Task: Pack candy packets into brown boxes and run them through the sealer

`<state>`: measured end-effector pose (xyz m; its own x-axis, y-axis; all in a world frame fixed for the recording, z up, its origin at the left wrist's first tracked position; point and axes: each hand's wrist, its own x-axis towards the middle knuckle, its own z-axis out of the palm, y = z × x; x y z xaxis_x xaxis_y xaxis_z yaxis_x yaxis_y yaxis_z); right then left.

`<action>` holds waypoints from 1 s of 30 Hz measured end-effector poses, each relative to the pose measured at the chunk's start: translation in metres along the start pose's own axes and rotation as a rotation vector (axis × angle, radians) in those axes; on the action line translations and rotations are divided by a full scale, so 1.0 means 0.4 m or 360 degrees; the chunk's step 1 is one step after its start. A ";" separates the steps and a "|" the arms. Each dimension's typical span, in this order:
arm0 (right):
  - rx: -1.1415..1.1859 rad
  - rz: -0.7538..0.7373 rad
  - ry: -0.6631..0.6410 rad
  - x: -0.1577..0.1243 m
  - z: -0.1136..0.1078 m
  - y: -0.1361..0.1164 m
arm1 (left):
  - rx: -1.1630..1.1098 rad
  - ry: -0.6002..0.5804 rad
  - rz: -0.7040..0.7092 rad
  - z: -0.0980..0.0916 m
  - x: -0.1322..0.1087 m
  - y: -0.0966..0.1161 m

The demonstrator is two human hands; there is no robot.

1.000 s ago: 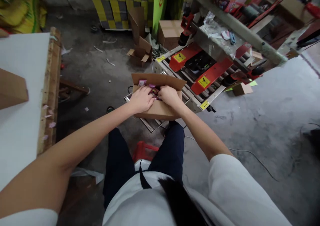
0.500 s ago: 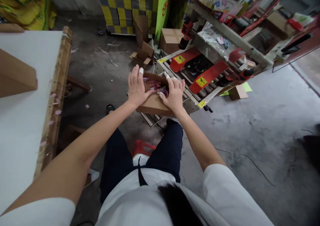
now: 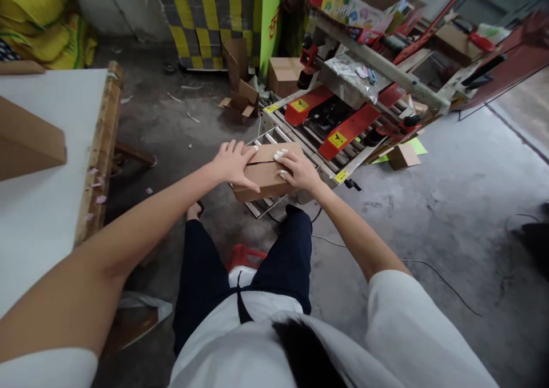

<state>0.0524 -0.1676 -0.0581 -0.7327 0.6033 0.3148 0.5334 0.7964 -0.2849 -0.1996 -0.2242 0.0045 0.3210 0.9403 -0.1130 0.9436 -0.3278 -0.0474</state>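
In front of me a cardboard box [image 3: 268,188] rests on the end of a roller conveyor [image 3: 281,136]. Its top flaps lie folded down, with a narrow dark gap between them, and the contents are hidden. My left hand [image 3: 234,164] lies over the box's left end, fingers spread and thumb pointing toward me. Over the right part of the flaps, my right hand [image 3: 299,170] presses down with bent fingers that are a little apart. White coverings show on some fingertips.
Red guide arms [image 3: 337,139] of a box-sealing machine stand just beyond the box. At the left is a white-topped table [image 3: 47,222] bearing a cardboard box [image 3: 30,139]. An open carton [image 3: 242,102] sits on the floor behind, and a cable [image 3: 429,265] crosses the floor at right.
The box's flaps have come down over the reddish packets that showed inside. Both hands have shifted from the raised flaps to flat on top of the box.
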 end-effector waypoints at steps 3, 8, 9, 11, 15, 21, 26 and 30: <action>-0.0139 0.0155 0.0092 0.004 0.006 0.017 | -0.0004 0.0099 -0.0158 0.000 -0.017 0.066; -0.0153 0.0761 0.0354 -0.003 0.068 -0.041 | -0.0137 0.0231 -0.0588 0.034 -0.016 0.207; -0.0139 0.0752 0.0304 -0.007 0.082 -0.064 | -0.0138 0.0206 -0.0609 0.035 -0.008 0.223; -0.0113 0.0648 0.0168 -0.016 0.100 -0.111 | -0.0103 0.0101 -0.0629 0.027 0.007 0.239; -0.0059 0.0523 -0.0022 -0.018 0.092 -0.174 | 0.0014 -0.0179 -0.0597 -0.016 0.010 0.217; -0.0121 0.0509 -0.0182 0.019 0.063 -0.166 | -0.0112 -0.0399 -0.0160 -0.043 -0.014 0.126; -0.0183 0.0515 -0.0166 0.055 0.018 -0.042 | -0.0724 0.0003 -0.0082 0.006 0.012 0.097; -0.0152 0.0651 0.0050 0.098 -0.017 0.212 | -0.0985 0.0394 -0.0071 0.042 -0.009 0.040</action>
<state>0.0719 -0.0762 -0.0639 -0.4400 0.8704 0.2208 0.8156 0.4903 -0.3072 -0.1871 -0.2345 -0.0123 0.2200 0.9692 0.1106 0.8055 -0.2444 0.5398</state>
